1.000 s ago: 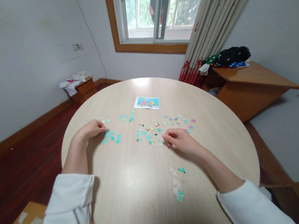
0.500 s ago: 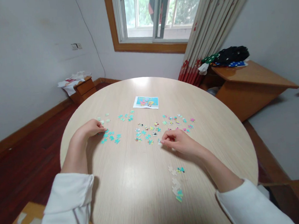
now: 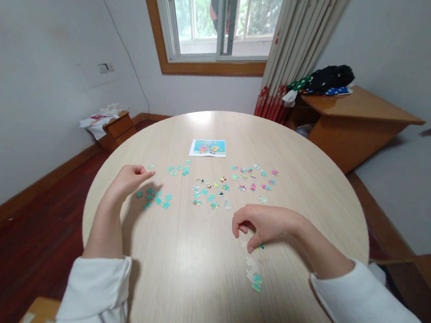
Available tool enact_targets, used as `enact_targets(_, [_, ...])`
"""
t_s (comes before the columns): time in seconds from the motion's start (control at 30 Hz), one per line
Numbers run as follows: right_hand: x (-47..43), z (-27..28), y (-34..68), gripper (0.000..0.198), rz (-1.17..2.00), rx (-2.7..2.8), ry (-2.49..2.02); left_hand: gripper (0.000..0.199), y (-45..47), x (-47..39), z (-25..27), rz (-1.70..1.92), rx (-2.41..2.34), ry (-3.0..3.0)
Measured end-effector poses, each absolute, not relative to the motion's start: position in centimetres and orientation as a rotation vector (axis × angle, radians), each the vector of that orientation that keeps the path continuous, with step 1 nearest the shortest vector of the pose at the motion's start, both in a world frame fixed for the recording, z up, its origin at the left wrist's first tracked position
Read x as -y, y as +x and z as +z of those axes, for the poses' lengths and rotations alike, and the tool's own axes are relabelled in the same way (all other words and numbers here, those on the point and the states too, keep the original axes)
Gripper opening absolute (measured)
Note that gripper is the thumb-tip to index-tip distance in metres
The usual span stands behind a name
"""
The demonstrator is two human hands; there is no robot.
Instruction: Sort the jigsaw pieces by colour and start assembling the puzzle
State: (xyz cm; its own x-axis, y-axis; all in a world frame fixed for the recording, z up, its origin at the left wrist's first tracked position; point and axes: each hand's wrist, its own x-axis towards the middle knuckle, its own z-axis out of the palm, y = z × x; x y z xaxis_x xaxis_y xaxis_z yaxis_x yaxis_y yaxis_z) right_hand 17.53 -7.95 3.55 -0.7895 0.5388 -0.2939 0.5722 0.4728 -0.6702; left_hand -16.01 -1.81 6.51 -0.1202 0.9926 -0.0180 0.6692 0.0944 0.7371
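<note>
My left hand [image 3: 128, 181] hovers over the far left of the table, thumb and fingertips pinched together beside a pale puzzle piece [image 3: 151, 166]. Whatever the pinch may hold is too small to make out. Just below it lie teal puzzle pieces [image 3: 149, 196]. My right hand [image 3: 268, 223] is lower on the table, thumb and forefinger apart around pale puzzle pieces [image 3: 244, 240], partly covering them. Closer to me, a short joined strip of puzzle pieces [image 3: 252, 268] ends in a teal and yellow part.
Mixed coloured pieces [image 3: 211, 198] lie mid-table, pink and teal ones [image 3: 253, 186] to the right, and more teal ones [image 3: 185, 170] further back. A picture sheet [image 3: 207, 148] lies at the far side of the round table [image 3: 181, 290]. Beyond the right edge stands a wooden cabinet [image 3: 358, 119].
My right hand has moved toward me from the mixed pieces to the pale strip, its fingers spreading. My left hand has lifted slightly away from the teal pieces toward the pale ones.
</note>
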Motion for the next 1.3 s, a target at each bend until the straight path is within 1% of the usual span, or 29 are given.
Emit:
enact_targets(0.1, [8.0, 3.5, 17.4, 0.023, -1.199, -2.664, 1.008, 0.038, -14.8, 2.0, 6.8, 0.948, -1.795, 1.623])
enact_targets(0.23, [8.0, 3.5, 17.2, 0.018, -1.216, -2.66, 0.995, 0.037, -13.5, 1.8, 6.3, 1.085, -1.694, 1.554])
enact_targets(0.37, [8.1, 3.3, 17.1, 0.006, -1.309, -2.629, 1.068, 0.036, -12.3, 1.7, 5.9, 1.211, -1.547, 1.479])
enact_targets(0.5, [8.2, 3.4, 17.1, 0.003, -1.389, -2.575, 1.134, 0.037, -11.8, 1.7, 5.7, 1.26, -1.41, 1.42])
enact_targets(0.63, [8.2, 3.6, 17.2, 0.025, -1.314, -2.663, 1.056, 0.037, -12.0, 1.6, 5.6, 1.281, -1.374, 1.376])
enact_targets(0.67, [8.2, 3.6, 17.2, 0.027, -1.284, -2.674, 1.053, 0.037, -12.0, 1.6, 5.5, 1.282, -1.379, 1.367])
enact_targets(0.77, [8.2, 3.5, 17.0, 0.024, -1.244, -2.671, 1.08, 0.037, -11.7, 1.5, 5.4, 1.274, -1.4, 1.347])
enact_targets(0.97, [8.3, 3.5, 16.8, 0.013, -1.3, -2.64, 1.084, 0.038, -11.0, 1.7, 5.0, 1.273, -1.33, 1.304])
enact_targets(1.13, [8.2, 3.6, 16.6, 0.024, -1.306, -2.62, 1.223, 0.038, -10.8, 1.7, 4.9, 1.289, -1.28, 1.248])
enact_targets(1.3, [8.3, 3.6, 16.5, 0.019, -1.329, -2.634, 1.239, 0.039, -10.8, 1.6, 4.7, 1.269, -1.262, 1.254])
